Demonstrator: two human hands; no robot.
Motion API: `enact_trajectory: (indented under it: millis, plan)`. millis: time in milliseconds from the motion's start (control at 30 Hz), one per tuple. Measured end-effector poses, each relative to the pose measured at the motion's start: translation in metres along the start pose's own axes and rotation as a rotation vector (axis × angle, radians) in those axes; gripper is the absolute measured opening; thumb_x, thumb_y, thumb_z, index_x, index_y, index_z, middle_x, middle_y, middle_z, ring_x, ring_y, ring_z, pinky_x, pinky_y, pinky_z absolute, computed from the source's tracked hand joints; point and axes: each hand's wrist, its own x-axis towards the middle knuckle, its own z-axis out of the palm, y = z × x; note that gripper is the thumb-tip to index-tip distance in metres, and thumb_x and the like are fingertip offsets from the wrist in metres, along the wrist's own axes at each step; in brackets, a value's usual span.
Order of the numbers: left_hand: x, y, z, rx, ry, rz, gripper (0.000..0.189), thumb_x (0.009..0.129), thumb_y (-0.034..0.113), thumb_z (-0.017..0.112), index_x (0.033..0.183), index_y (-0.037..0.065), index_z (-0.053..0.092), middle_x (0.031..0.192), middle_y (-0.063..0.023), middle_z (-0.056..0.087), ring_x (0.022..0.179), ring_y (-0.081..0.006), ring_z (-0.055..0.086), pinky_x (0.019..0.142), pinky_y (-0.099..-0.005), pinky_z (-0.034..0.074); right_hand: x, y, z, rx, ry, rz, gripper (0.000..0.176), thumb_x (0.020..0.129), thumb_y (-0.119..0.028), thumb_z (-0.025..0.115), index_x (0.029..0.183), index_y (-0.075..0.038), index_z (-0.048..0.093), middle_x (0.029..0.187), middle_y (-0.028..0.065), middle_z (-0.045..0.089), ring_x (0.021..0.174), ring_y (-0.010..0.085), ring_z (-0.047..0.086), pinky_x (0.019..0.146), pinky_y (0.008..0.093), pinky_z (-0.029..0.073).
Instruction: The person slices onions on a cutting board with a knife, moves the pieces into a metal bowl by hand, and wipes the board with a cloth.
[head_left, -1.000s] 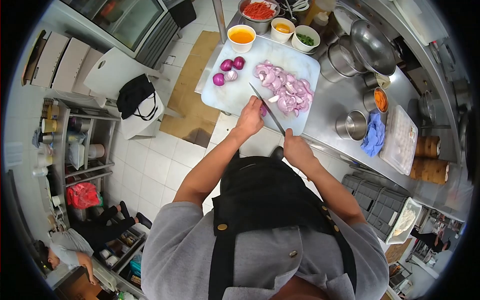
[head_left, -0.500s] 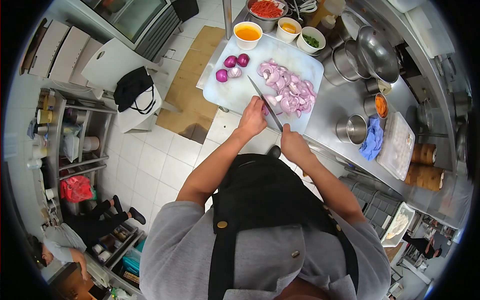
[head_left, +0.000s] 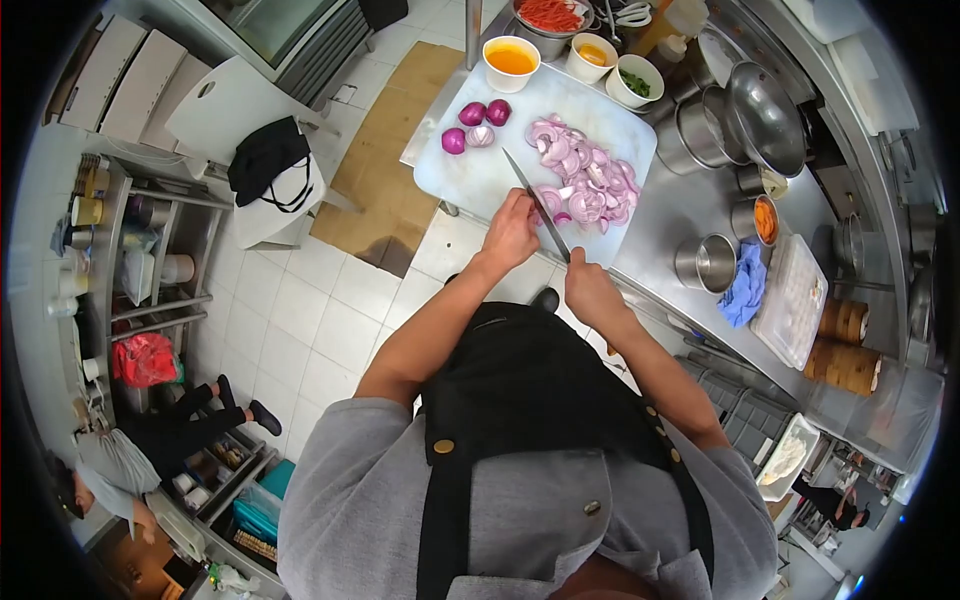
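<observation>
On the white cutting board point(head_left: 470, 185), my right hand point(head_left: 591, 290) grips the handle of a kitchen knife point(head_left: 541, 208), its blade pointing up and left. My left hand point(head_left: 511, 232) is closed beside the blade, its curled fingers on a red onion that they almost wholly hide. Sliced red onion point(head_left: 592, 175) lies in a loose heap to the right of the knife, with a small purple piece point(head_left: 562, 218) close to the blade. Toward the upper left of the board sit several peeled red onions point(head_left: 472, 114), one of them paler.
Behind the board stand tubs of orange liquid point(head_left: 511, 60), yellow liquid point(head_left: 592, 53) and chopped greens point(head_left: 636, 80). Steel pots point(head_left: 705, 262), a blue cloth point(head_left: 743, 285) and a lidded plastic box point(head_left: 792, 300) occupy the right counter. Another person point(head_left: 125, 465) is at the lower left.
The view has shifted slightly, moving the board a little right. A small purple piece now shows right of the blade. Both hands keep nearly the same pose.
</observation>
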Motion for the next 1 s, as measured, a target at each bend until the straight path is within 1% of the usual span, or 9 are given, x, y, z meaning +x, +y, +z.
enact_trajectory:
  millis: [400, 467, 500, 600, 700, 733, 800, 933, 1000]
  plan:
    - [0.002, -0.001, 0.006, -0.028, 0.048, 0.032, 0.019, 0.075, -0.01, 0.056, 0.093, -0.004, 0.051, 0.099, -0.0206, 0.048, 0.082, -0.0408, 0.056, 0.072, -0.0454, 0.05, 0.039, 0.022, 0.034, 0.017, 0.065, -0.028, 0.019, 0.082, -0.002, 0.046, 0.099, 0.007, 0.041, 0.075, 0.0343, 0.061, 0.073, 0.0498, 0.063, 0.068, 0.0551, 0.051]
    - [0.006, 0.0, 0.009, -0.04, 0.005, -0.062, 0.028, 0.073, -0.007, 0.059, 0.1, -0.001, 0.051, 0.105, -0.0204, 0.049, 0.092, -0.0396, 0.056, 0.08, -0.0478, 0.046, 0.037, 0.028, 0.015, -0.055, 0.083, -0.007, 0.021, 0.083, -0.003, 0.046, 0.102, 0.006, 0.044, 0.078, 0.0329, 0.062, 0.074, 0.0483, 0.064, 0.069, 0.0547, 0.052]
    - [0.012, 0.007, 0.008, -0.037, -0.001, -0.038, 0.028, 0.073, -0.007, 0.059, 0.1, -0.001, 0.051, 0.105, -0.0204, 0.049, 0.092, -0.0396, 0.056, 0.08, -0.0478, 0.046, 0.034, 0.039, 0.009, -0.082, 0.155, -0.011, 0.025, 0.084, -0.006, 0.05, 0.107, 0.002, 0.047, 0.082, 0.0293, 0.063, 0.074, 0.0461, 0.064, 0.067, 0.0529, 0.052]
    - [0.034, 0.037, 0.01, 0.194, 0.139, 0.237, 0.04, 0.071, -0.003, 0.061, 0.109, 0.005, 0.053, 0.116, -0.0148, 0.051, 0.109, -0.0344, 0.048, 0.087, -0.0498, 0.037, 0.021, 0.044, -0.035, -0.153, 0.376, -0.047, 0.027, 0.085, -0.01, 0.055, 0.109, 0.0, 0.049, 0.085, 0.0261, 0.062, 0.072, 0.044, 0.064, 0.065, 0.0521, 0.053]
    - [0.06, 0.034, 0.021, 0.572, -0.151, 0.424, 0.063, 0.072, 0.006, 0.065, 0.132, 0.013, 0.047, 0.14, -0.0042, 0.043, 0.126, -0.0308, 0.039, 0.091, -0.0546, 0.03, 0.023, 0.064, -0.06, -0.156, 0.424, -0.048, 0.024, 0.083, -0.009, 0.059, 0.105, -0.003, 0.053, 0.091, 0.0241, 0.061, 0.076, 0.0416, 0.064, 0.065, 0.05, 0.053]
    - [0.069, 0.028, 0.022, 0.577, -0.147, 0.443, 0.063, 0.072, 0.006, 0.065, 0.132, 0.013, 0.047, 0.14, -0.0042, 0.043, 0.126, -0.0308, 0.039, 0.091, -0.0546, 0.03, 0.022, 0.069, -0.071, -0.173, 0.438, -0.07, 0.022, 0.082, -0.007, 0.059, 0.104, -0.003, 0.054, 0.092, 0.0236, 0.06, 0.078, 0.0407, 0.064, 0.065, 0.0488, 0.053]
    - [0.08, 0.028, 0.022, 0.584, -0.375, 0.315, 0.066, 0.073, 0.006, 0.063, 0.136, 0.013, 0.046, 0.142, -0.0034, 0.042, 0.13, -0.029, 0.036, 0.094, -0.0548, 0.03, 0.008, 0.077, -0.083, -0.214, 0.393, -0.017, 0.024, 0.08, -0.004, 0.059, 0.103, -0.005, 0.055, 0.093, 0.0216, 0.059, 0.081, 0.0389, 0.065, 0.067, 0.046, 0.054]
    - [0.075, 0.053, 0.024, 0.52, -0.368, 0.368, 0.052, 0.079, 0.01, 0.058, 0.131, 0.012, 0.052, 0.141, -0.0017, 0.045, 0.136, -0.0279, 0.031, 0.097, -0.0576, 0.028, 0.001, 0.083, -0.083, -0.27, 0.408, -0.039, 0.026, 0.077, -0.002, 0.058, 0.103, -0.006, 0.056, 0.093, 0.0193, 0.059, 0.08, 0.0369, 0.065, 0.067, 0.0449, 0.054]
    - [0.075, 0.055, 0.039, 0.596, -0.346, 0.68, 0.046, 0.083, 0.013, 0.053, 0.128, 0.011, 0.056, 0.141, -0.0013, 0.047, 0.141, -0.0262, 0.025, 0.1, -0.0607, 0.026, 0.0, 0.085, -0.084, -0.269, 0.442, -0.063, 0.026, 0.076, -0.002, 0.058, 0.102, -0.006, 0.057, 0.094, 0.019, 0.06, 0.08, 0.0365, 0.065, 0.066, 0.0446, 0.054]
